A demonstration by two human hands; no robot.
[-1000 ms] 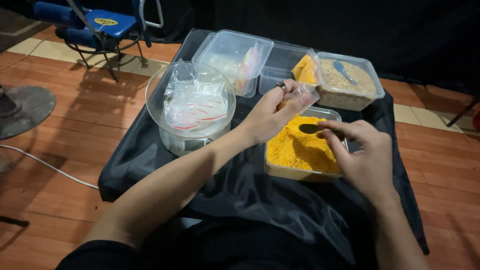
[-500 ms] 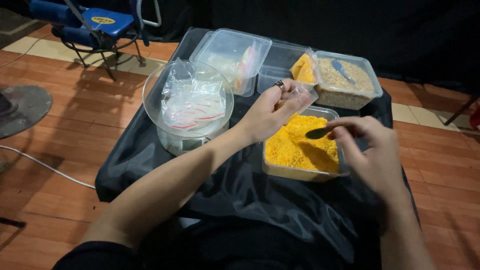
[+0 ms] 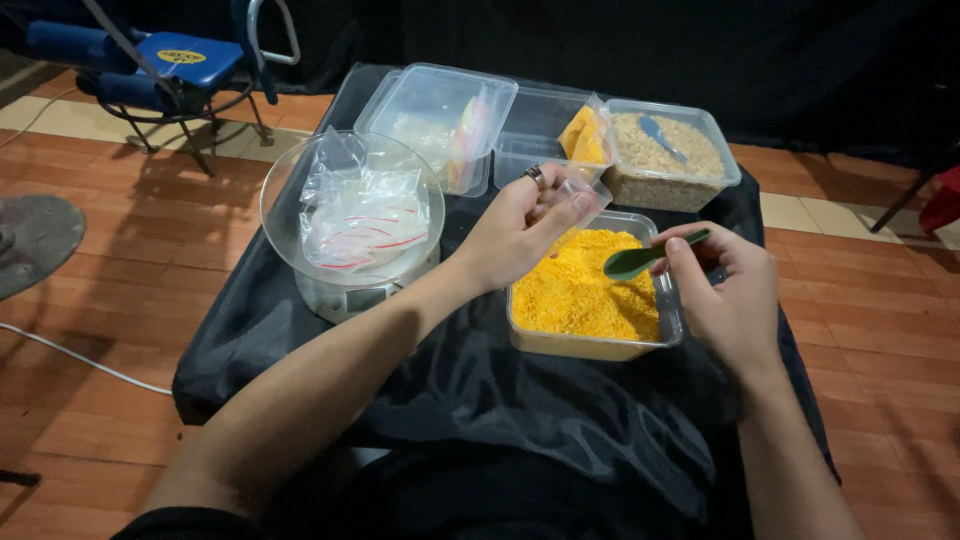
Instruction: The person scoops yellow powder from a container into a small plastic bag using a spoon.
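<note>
**Spoon poised over the yellow tub**

While the left hand [image 3: 520, 225] pinches a small clear bag [image 3: 580, 195] between thumb and fingertips, the right hand [image 3: 735, 290] grips a green spoon [image 3: 650, 258], fingers closed round its handle. The bag hangs above the far edge of the yellow tub [image 3: 590, 295], its mouth toward the spoon. The spoon's bowl points left and sits just above the yellow grains, near the bag but not touching it. A ring shows on one left finger.

The yellow tub, a clear rectangular container, sits on the black cloth [image 3: 480, 390] near the table's middle, toward the right edge. Just beyond it, at the far right corner, stands a tub of brown grains [image 3: 665, 160] with a pale blue scoop lying in it. An empty clear tub [image 3: 535, 140] lies to its left, with a filled yellow bag [image 3: 583, 135] propped between them. Further left, a lidded container [image 3: 440, 120] rests at the far edge. A glass bowl [image 3: 350, 215] of clear bags sits on a scale by the left edge. A blue chair [image 3: 180, 60] stands on the floor beyond.
</note>
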